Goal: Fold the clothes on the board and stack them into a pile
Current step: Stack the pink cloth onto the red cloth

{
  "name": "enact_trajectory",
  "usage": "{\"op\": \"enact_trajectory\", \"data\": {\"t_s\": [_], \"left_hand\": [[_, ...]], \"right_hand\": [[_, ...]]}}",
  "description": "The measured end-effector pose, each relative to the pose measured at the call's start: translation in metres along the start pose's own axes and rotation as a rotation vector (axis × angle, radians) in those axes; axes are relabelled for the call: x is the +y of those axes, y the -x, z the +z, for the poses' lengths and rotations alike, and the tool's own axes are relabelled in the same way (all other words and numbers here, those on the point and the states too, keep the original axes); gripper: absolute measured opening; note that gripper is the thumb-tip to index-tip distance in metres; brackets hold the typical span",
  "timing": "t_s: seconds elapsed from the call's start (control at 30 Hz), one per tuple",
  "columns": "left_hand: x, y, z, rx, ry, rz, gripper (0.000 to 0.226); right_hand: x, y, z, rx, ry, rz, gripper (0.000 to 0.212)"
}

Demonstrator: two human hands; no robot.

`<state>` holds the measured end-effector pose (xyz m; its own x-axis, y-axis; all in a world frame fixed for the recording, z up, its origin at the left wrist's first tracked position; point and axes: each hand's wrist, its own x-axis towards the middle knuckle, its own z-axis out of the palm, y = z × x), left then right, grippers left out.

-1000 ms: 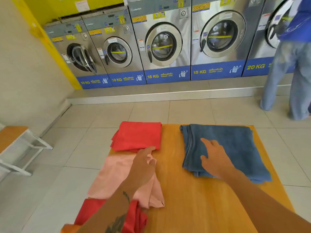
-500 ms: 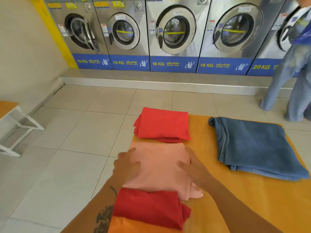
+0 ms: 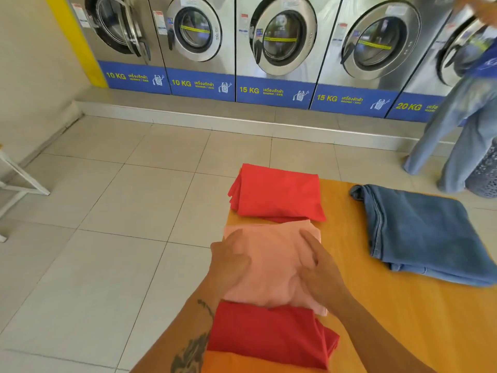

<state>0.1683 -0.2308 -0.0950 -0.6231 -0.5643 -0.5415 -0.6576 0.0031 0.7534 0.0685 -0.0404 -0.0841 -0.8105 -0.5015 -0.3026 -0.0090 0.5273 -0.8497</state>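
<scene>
Folded pink garment flat on orange board, between bright red fold beyond and darker red fold nearer, touching both; folded blue jeans apart, right.

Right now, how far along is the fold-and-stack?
Done: the far red garment, near red garment and blue jeans lie folded on the board. In hand: left hand and right hand hold the folded pink garment by its sides. Left: no pile yet; pieces are spread over the board, so stacking remains.
</scene>
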Motion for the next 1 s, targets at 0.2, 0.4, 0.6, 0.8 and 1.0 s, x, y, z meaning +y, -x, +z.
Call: {"op": "enact_trajectory", "data": {"t_s": [0.2,0.4,0.6,0.8,1.0], "left_hand": [[0.010,-0.005,-0.019,-0.094,0.462,0.090,0.071],[0.072,-0.033,-0.039,0.029,0.296,0.330,0.066],[0.122,-0.084,-0.034,0.102,0.134,0.387,0.060],[0.133,-0.134,-0.024,0.192,-0.147,0.489,0.052],[0.083,-0.156,-0.014,0.095,-0.566,0.379,0.054]], "right_hand": [[-0.021,-0.010,-0.014,0.036,-0.010,-0.118,0.079],[-0.042,-0.059,-0.043,0.121,0.008,-0.135,0.076],[-0.056,-0.125,-0.059,0.112,0.100,-0.095,0.064],[-0.063,-0.175,-0.065,0.105,0.452,-0.022,0.063],[-0.036,-0.173,-0.042,0.076,0.593,0.006,0.062]]}}
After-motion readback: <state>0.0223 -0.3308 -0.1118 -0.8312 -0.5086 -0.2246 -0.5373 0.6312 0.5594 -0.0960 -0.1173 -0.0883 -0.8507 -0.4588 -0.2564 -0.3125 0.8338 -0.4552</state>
